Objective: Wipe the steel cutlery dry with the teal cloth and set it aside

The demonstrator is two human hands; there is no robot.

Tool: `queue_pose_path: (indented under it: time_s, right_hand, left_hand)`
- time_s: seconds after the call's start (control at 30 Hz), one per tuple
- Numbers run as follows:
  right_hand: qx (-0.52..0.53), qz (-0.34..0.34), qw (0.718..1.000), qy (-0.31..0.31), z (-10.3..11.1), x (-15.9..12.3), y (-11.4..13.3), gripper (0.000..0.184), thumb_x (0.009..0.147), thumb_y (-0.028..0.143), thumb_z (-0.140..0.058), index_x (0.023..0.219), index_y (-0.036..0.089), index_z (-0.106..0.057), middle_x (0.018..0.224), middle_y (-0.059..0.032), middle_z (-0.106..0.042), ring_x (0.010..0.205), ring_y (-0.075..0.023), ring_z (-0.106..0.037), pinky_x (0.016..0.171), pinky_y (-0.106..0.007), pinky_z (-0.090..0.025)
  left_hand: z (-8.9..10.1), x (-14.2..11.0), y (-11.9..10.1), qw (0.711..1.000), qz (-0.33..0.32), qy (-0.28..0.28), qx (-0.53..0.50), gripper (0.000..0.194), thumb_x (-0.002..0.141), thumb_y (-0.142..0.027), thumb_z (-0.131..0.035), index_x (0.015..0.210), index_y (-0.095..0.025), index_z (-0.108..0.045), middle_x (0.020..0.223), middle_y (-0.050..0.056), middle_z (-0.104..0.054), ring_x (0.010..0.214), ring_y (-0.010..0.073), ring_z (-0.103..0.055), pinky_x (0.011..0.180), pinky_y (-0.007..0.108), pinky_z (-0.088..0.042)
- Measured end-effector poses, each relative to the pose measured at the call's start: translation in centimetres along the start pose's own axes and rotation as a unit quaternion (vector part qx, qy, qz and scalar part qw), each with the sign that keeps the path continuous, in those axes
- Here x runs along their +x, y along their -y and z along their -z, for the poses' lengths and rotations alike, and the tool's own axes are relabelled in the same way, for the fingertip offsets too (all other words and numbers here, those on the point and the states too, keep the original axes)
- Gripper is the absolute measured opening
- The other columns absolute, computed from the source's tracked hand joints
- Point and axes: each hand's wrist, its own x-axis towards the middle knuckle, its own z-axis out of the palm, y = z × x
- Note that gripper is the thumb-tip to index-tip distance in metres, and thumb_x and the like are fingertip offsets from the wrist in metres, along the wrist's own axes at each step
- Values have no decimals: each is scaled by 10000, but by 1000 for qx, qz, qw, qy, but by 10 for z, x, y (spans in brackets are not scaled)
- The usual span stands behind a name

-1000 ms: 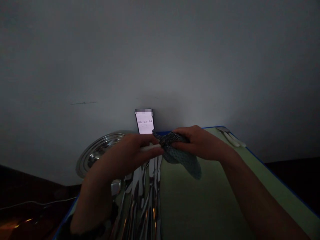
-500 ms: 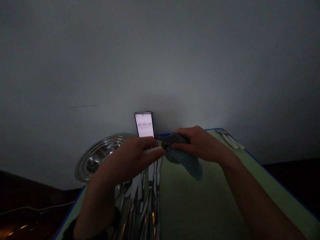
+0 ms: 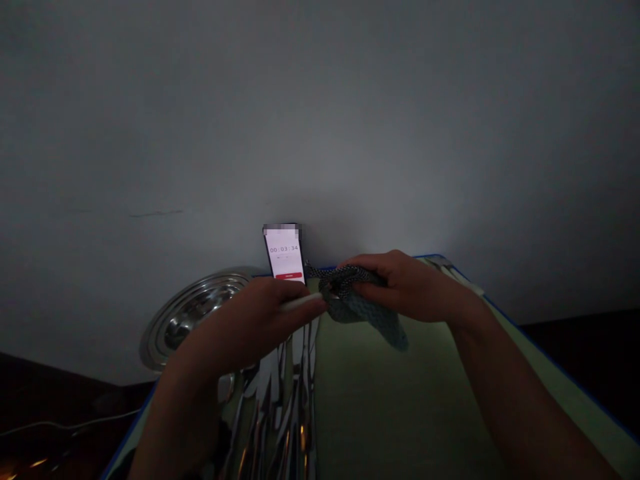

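Observation:
My left hand is closed around the white handle of a utensil, which points right towards the cloth. The utensil's other end is hidden in the folds, so I cannot tell its kind. A blue-green and dark woven cloth is bunched in my right hand, fingers over the top and thumb below. One corner of it hangs down to the right. Below my left forearm, several metal knives and other pieces of cutlery lie lengthwise on the green table.
A phone with a timer on its screen leans against the grey wall. Shiny metal bowls, apparently stacked, stand at the back left. White-handled utensils lie at the back right, partly behind my right wrist. A white cable runs at lower left.
The cloth has shifted slightly around the utensil's end, and its hanging corner has swung up a little. Both hands keep their grip. The view has turned slightly.

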Motion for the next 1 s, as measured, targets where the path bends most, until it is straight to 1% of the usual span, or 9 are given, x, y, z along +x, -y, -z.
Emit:
queue_pose_path:
  time_s: [0.1,0.17,0.23,0.3,0.6,0.73,0.83,0.9,1.0]
  right_hand:
    - [-8,2,1000,-17,-5,4,0,207,811,147,-515,978,182,-633,813,20,-661,649,-87,-550,573,-192,-375]
    - [-25,-7,998,-53,-8,7,1,162,807,212,-560,940,169,-643,784,12,-655,658,-95,-553,577,-200,-370]
    - [-45,-26,995,-86,-10,9,1,159,803,289,-580,860,155,-646,694,13,-617,617,-100,-527,545,-211,-350]
    - [-46,-43,993,-97,-11,10,0,181,815,320,-560,809,156,-635,635,21,-573,578,-98,-495,516,-215,-330]
    - [-9,-71,996,-53,-7,6,-9,186,829,289,-509,869,154,-631,678,8,-581,587,-105,-487,501,-213,-342]
    - [10,-48,998,-25,-4,4,-7,174,832,238,-495,913,164,-630,746,2,-612,628,-109,-510,534,-213,-378]
    - [22,-37,999,-1,0,1,-8,165,840,213,-477,889,169,-628,808,-6,-632,661,-114,-529,572,-223,-400]
    - [44,-56,997,-12,3,-2,-13,159,843,233,-484,873,165,-624,792,-10,-631,657,-120,-538,576,-235,-411]
    - [117,-92,986,-80,9,-7,-23,181,835,306,-523,862,158,-623,759,-14,-628,658,-134,-557,592,-256,-435]
  left_hand:
    - [0,0,0,1000,-3,-1,9,401,883,-438,-383,733,-160,-629,539,-25,-535,466,87,-445,448,204,-303]
    - [0,0,-1,1000,-6,-8,8,399,885,-437,-381,726,-160,-620,546,-24,-539,469,87,-444,454,205,-302]
    - [-1,0,-2,1000,-11,-12,0,393,890,-437,-371,769,-163,-626,583,-18,-567,488,91,-465,469,208,-312]
    - [-2,0,-1,1000,-15,-11,-9,395,898,-434,-353,822,-164,-631,613,-12,-584,510,98,-486,487,213,-325]
    - [-4,-1,8,999,-12,8,-49,417,904,-425,-317,827,-158,-627,636,-15,-555,561,107,-488,529,219,-348]
    - [-2,-3,4,997,-3,25,-73,408,905,-420,-312,820,-169,-623,605,-26,-531,535,102,-475,524,211,-363]
    - [1,-7,5,995,4,43,-92,390,904,-426,-322,853,-187,-626,575,-32,-529,526,105,-480,520,206,-375]
    - [3,-11,12,993,9,48,-106,371,902,-425,-332,885,-196,-623,605,-27,-554,549,108,-498,523,203,-385]
    - [4,-15,27,993,23,18,-118,330,895,-423,-363,944,-199,-600,674,-16,-569,581,106,-499,522,199,-391]
